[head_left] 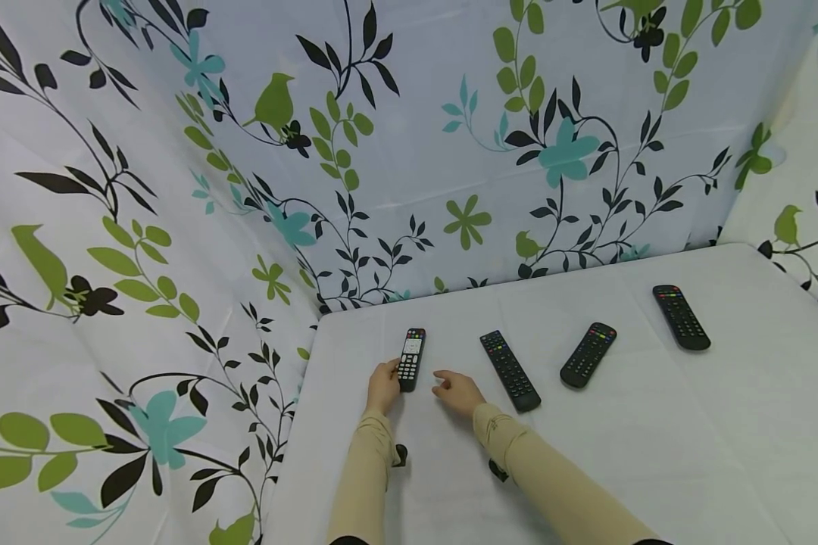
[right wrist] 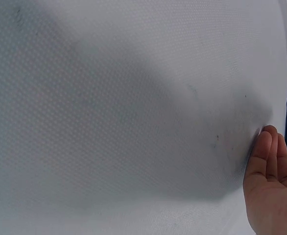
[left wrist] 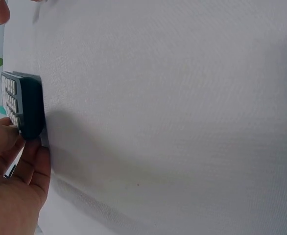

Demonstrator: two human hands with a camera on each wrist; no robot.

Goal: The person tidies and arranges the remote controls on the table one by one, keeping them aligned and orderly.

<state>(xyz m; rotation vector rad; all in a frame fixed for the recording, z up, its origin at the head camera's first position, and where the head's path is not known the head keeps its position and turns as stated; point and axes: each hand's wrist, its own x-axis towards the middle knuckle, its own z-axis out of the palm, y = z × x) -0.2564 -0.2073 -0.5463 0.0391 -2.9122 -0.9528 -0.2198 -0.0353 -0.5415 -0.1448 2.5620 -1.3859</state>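
At the left of the table, a black remote control point(head_left: 412, 360) with a light upper panel and pale keys lies within reach of both hands. My left hand point(head_left: 383, 387) pinches its left edge, thumb on the key side and fingers under the body, as the left wrist view shows. The end of this remote point(left wrist: 32, 105) faces that camera, close over the cloth. My right hand point(head_left: 460, 393) is a short way to the right, fingers extended toward the remote and holding nothing. In the right wrist view, the fingers of the right hand point(right wrist: 271, 181) rest near the cloth.
Three more black remotes lie to the right: a long one point(head_left: 510, 371), a shorter tilted one point(head_left: 588, 355) and a far one point(head_left: 682, 317). A white cloth covers the table point(head_left: 654, 446). Patterned curtains point(head_left: 409, 151) with leaves and birds hang behind and at the left.
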